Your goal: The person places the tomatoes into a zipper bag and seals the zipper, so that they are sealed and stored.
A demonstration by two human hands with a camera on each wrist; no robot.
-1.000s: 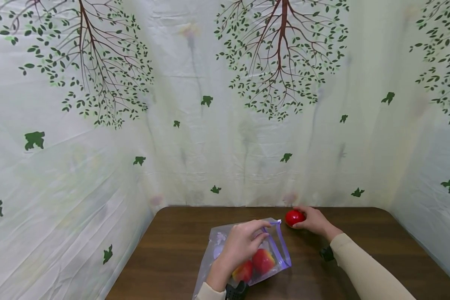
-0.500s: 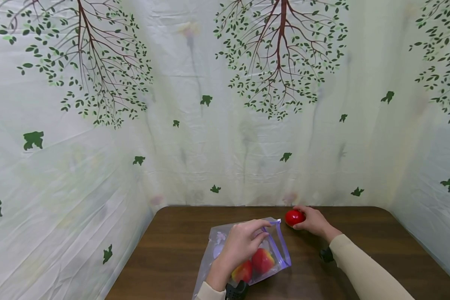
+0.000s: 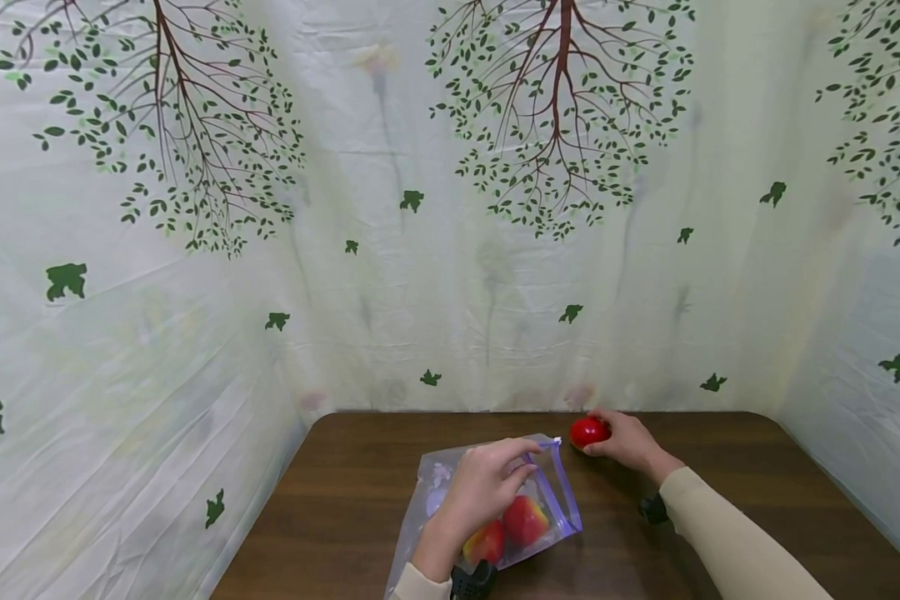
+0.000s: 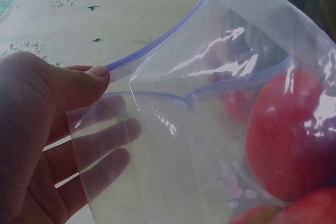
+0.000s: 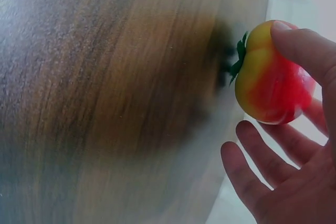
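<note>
My left hand [image 3: 480, 487] pinches the purple-edged mouth of a clear zip bag [image 3: 567, 493] between thumb and forefinger. In the left wrist view the other fingers [image 4: 113, 166] show through the plastic, and the mouth gapes. Inside the bag lie red-and-yellow tomatoes [image 3: 527, 522], partly hidden behind my left wrist in the head view. Just beyond the bag's far corner, my right hand [image 3: 630, 443] grips another tomato [image 5: 275, 77] between thumb and fingers. This one is glossy red and yellow with a green leafy top, held near the far table edge.
The brown wooden table [image 3: 712, 483] ends at a pale curtain [image 3: 495, 333] printed with trees and leaves, which hangs close behind its far edge and along both sides. A black wrist strap [image 3: 474, 580] on my left arm sits beside the bag.
</note>
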